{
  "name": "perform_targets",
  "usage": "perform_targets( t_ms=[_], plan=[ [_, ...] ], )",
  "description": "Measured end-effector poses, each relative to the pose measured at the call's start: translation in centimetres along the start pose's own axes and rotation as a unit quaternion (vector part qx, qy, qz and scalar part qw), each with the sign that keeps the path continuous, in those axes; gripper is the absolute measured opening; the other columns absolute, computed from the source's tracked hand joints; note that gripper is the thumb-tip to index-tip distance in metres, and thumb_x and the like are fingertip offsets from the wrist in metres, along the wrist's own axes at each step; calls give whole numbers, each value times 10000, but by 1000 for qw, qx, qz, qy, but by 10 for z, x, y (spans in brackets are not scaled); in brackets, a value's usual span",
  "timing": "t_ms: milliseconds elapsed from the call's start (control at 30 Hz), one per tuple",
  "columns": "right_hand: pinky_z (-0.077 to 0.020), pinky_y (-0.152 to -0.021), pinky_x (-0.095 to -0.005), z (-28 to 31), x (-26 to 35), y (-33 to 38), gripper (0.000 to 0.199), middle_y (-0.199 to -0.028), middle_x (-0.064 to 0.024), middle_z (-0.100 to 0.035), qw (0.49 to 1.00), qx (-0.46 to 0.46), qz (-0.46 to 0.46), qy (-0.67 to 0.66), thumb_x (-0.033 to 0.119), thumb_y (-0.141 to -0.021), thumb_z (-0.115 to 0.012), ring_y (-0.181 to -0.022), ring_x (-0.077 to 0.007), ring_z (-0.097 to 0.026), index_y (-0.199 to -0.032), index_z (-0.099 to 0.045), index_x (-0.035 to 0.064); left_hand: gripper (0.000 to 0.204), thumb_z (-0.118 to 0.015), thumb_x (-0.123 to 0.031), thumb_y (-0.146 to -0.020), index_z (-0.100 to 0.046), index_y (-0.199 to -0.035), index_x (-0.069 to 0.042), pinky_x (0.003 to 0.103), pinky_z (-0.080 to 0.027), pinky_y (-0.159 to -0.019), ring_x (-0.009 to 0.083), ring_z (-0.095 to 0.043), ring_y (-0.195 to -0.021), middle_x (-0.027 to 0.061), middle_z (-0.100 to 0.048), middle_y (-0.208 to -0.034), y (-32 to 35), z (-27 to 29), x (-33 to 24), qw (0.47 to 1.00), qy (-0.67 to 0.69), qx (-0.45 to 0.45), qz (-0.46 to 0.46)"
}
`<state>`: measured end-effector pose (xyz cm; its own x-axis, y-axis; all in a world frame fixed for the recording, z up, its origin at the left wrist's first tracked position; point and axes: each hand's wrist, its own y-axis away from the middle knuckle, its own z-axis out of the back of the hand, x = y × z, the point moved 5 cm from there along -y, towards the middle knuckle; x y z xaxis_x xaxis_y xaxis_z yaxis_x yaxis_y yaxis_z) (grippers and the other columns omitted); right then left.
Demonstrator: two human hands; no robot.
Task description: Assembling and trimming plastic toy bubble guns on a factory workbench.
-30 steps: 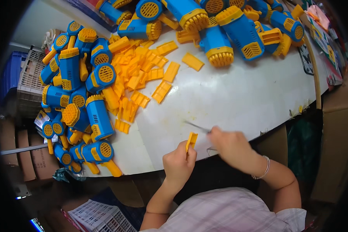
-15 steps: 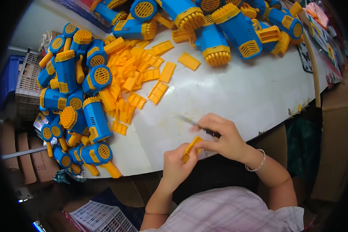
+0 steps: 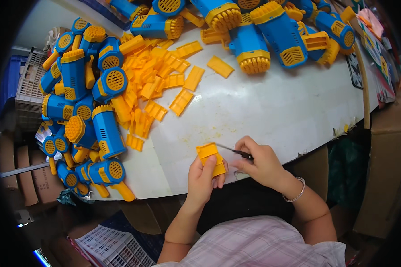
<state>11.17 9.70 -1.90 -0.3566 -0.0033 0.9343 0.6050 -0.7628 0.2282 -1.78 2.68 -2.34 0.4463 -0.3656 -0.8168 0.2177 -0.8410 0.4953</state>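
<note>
My left hand [image 3: 201, 178] grips a small yellow plastic cover [image 3: 210, 156] near the table's front edge, thumb lying across its ribbed face. Just to its right, my right hand [image 3: 260, 162] is closed round the black handle of a thin-bladed knife [image 3: 243, 154]. The blade points left and reaches to the cover's upper right edge; whether it touches cannot be made out. Beyond my hands, a heap of similar yellow covers [image 3: 153, 73] lies on the table, with a single cover [image 3: 220, 66] apart from it to the right.
Blue and yellow toy blaster bodies [image 3: 109, 131] are piled along the left side of the white table [image 3: 272, 107], and more bodies [image 3: 278, 35] line its far side. Yellow shavings [image 3: 216, 130] dot the tabletop. A phone [image 3: 354, 71] lies at the right edge. Crates [image 3: 31, 80] stand at left.
The yellow cover has been turned so its ribbed face shows, and my left hand now holds it more upright. The knife has come down and right, beside the cover. The view has shifted slightly.
</note>
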Motion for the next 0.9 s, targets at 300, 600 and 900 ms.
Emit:
perform_targets(
  t_ms=[300, 600, 900],
  plan=[
    [-387, -410, -349, -2, 27, 6, 177, -525, -96, -491, 963, 51, 176, 199, 214, -826, -567, -466, -292, -509, -757, -474, 80, 197, -428, -187, -884, -468, -813, -8, 193, -261, -332, 75, -351, -367, 63, -473, -577, 3, 1, 3, 988, 71, 136, 18],
    [-395, -405, -368, 11, 23, 17, 179, -504, -121, -479, 968, -3, 133, 211, 201, -844, -527, -459, -310, -515, -738, -463, 72, 194, -434, -195, -837, -395, -753, -25, 209, -182, -286, 69, -220, -321, 38, -328, -481, 12, -6, 1, 995, 76, 67, 3],
    [-413, -395, -363, 7, 29, 17, 194, -521, -113, -493, 949, 32, 179, 258, 211, -855, -506, -453, -294, -526, -733, -452, 69, 190, -417, -157, -848, -423, -743, 2, 208, -193, -300, 70, -256, -341, 52, -372, -529, 13, -11, -5, 985, 132, 107, 12]
  ],
)
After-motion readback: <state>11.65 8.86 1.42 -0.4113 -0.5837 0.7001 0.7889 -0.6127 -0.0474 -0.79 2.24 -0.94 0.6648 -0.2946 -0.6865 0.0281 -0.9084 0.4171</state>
